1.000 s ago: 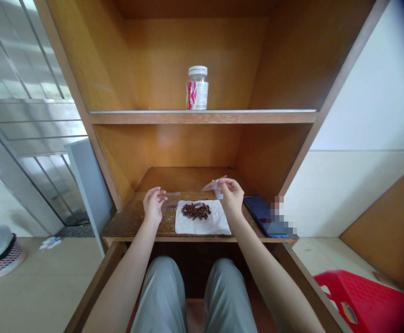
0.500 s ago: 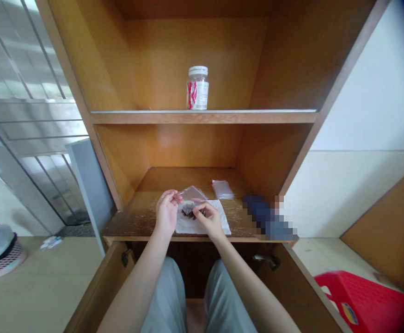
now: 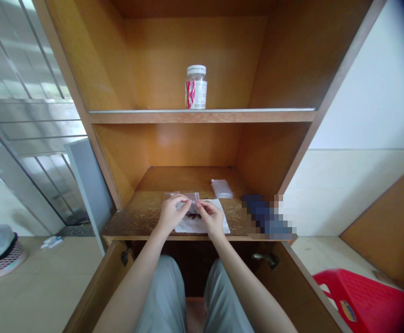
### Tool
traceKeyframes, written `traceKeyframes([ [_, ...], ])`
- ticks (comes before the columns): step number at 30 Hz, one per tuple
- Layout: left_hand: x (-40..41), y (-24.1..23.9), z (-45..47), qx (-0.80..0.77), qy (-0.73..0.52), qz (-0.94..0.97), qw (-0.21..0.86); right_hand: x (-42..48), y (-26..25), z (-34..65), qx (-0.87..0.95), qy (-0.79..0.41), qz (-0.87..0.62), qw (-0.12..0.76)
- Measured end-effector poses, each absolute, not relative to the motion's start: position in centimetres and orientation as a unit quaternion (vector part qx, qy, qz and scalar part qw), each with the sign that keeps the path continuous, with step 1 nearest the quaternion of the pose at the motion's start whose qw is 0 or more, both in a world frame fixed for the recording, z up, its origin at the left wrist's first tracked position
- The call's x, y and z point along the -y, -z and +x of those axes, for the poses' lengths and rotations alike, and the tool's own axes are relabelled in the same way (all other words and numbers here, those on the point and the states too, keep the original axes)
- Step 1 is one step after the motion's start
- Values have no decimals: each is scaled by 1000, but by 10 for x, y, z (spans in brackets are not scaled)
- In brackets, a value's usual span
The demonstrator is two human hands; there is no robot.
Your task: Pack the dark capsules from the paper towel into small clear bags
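Observation:
Between my hands is a small clear zip bag (image 3: 191,196), held up over a white paper towel (image 3: 191,226). My left hand (image 3: 173,213) is closed in a pinch on the bag's left part. At the bag's right end, by the seal strip, the fingertips of my right hand (image 3: 212,218) are pinched together on it. Small dark brown pieces (image 3: 193,215) lie on the towel beneath, partly hidden by the bag and fingers; what they are I cannot tell. Behind the towel to the right rests a stack of clear bags (image 3: 222,188).
A white-capped jar (image 3: 195,88) stands on the upper shelf (image 3: 202,116). A blurred-out dark blue item (image 3: 266,217) lies at the right of the lower board. Cabinet doors (image 3: 101,286) stand open beside my knees. A red plastic stool (image 3: 361,296) is at the lower right.
The clear bag has turned and shifted left, with its seal strip now at the right. My left hand has closed onto it, and my right fingers have moved to its edge.

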State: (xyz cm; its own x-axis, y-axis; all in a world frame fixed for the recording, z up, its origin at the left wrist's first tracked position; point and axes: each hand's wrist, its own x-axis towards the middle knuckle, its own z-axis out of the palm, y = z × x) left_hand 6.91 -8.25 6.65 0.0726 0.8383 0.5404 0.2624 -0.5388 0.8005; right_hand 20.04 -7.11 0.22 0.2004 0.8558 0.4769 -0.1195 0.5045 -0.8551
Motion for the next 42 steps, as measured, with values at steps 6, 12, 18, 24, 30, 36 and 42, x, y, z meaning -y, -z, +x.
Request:
traceKeyframes([
  [6,81,-63,74,-390,-517,738,188,78,-10,202,573,-338,-307,681],
  [12,79,-61,73,-399,-513,746,147,78,-10,202,611,-322,-308,654],
  [18,79,-60,73,-414,-486,762,108,77,-11,201,618,-304,-324,648],
  [24,81,-62,76,-413,-470,776,82,81,-13,202,614,-278,-347,652],
  [30,81,-61,77,-411,-469,779,67,81,-11,202,615,-273,-347,654],
  [36,89,-62,83,-437,-449,780,5,81,-11,203,612,-262,-358,654],
  [42,106,-73,89,-509,-386,766,-68,78,-7,204,575,-278,-381,668],
])
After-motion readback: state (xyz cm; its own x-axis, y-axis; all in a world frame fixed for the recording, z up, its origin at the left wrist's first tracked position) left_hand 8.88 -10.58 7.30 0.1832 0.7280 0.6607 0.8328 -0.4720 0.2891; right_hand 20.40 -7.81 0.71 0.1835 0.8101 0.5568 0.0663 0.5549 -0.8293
